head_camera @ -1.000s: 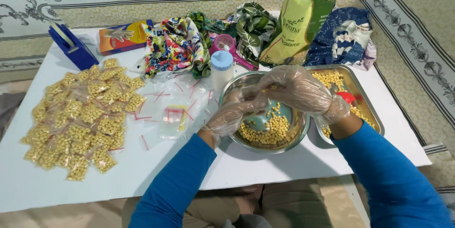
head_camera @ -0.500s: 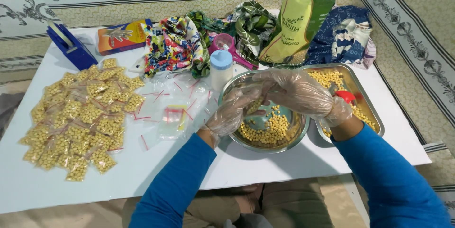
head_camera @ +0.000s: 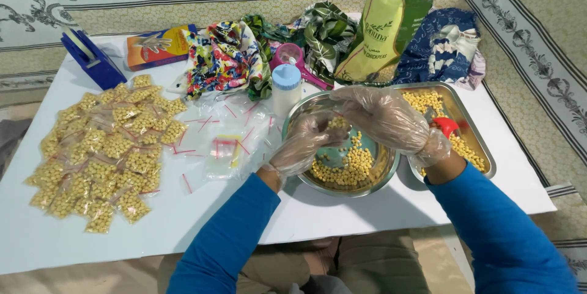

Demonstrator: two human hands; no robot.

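Both gloved hands are now sitting slightly higher over the round steel bowl point(head_camera: 342, 165) than a second ago, the fingers drawn closer together above it. Left hand point(head_camera: 306, 141), in a clear plastic glove, is pinching a small clear bag holding chickpeas point(head_camera: 336, 124) at the bowl's far rim; its fingers are closed on the bag. Right hand point(head_camera: 382, 117), also gloved, is curling over the same bag from the right, fingertips bent toward it; whether it is gripping the bag or only touching it cannot be told. Loose chickpeas point(head_camera: 348, 165) are lying in the bowl, at the near edge of the white table point(head_camera: 342, 214). Just right of the bowl a rectangular steel tray point(head_camera: 471, 129) is holding more chickpeas and a red scoop point(head_camera: 445, 126). Left of the bowl, empty zip bags point(head_camera: 223, 144) are lying scattered; further left a heap of filled chickpea bags point(head_camera: 101, 147) is covering the table. At the far side are standing a white bottle with blue cap point(head_camera: 286, 89), a green chickpea sack point(head_camera: 385, 25), patterned cloths point(head_camera: 226, 58), a blue tape dispenser point(head_camera: 92, 58) and an orange box point(head_camera: 160, 46).
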